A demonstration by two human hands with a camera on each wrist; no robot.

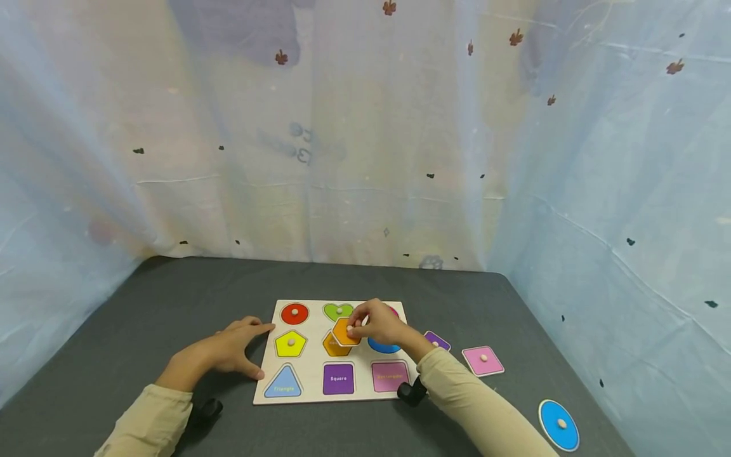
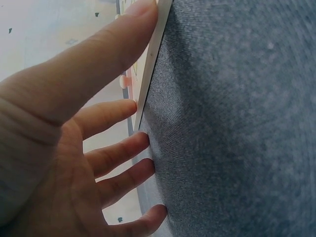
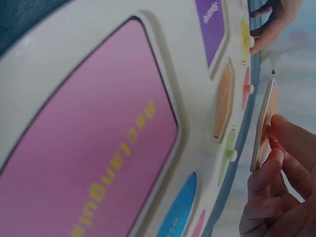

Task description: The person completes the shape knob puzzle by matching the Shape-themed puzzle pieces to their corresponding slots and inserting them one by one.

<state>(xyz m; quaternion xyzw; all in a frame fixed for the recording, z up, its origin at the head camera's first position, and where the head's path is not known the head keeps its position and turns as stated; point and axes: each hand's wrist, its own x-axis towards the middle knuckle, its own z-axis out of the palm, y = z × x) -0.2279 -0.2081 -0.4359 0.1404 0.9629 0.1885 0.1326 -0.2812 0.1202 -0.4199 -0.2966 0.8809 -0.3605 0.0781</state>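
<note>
A wooden shape puzzle board (image 1: 311, 365) lies on the grey table. My right hand (image 1: 374, 324) pinches the orange hexagon piece (image 1: 345, 331) by its knob, tilted just above the orange hexagon recess (image 1: 332, 347). In the right wrist view the orange piece (image 3: 264, 126) stands on edge between my fingertips (image 3: 269, 165), clear of the recess (image 3: 223, 101). My left hand (image 1: 234, 346) rests at the board's left edge, its straight fingers (image 2: 111, 116) and thumb touching the rim (image 2: 150, 64). The red circle (image 1: 294, 313), green heart (image 1: 338, 311), yellow pentagon (image 1: 290, 343) and blue triangle (image 1: 283, 383) sit in place.
Loose on the table right of the board are a purple piece (image 1: 436, 341), a pink piece (image 1: 483, 360) and a blue circle (image 1: 559, 424). The "Square" (image 1: 338, 378) and pink rectangle (image 1: 390, 376) recesses show. Pale curtains enclose the table on three sides.
</note>
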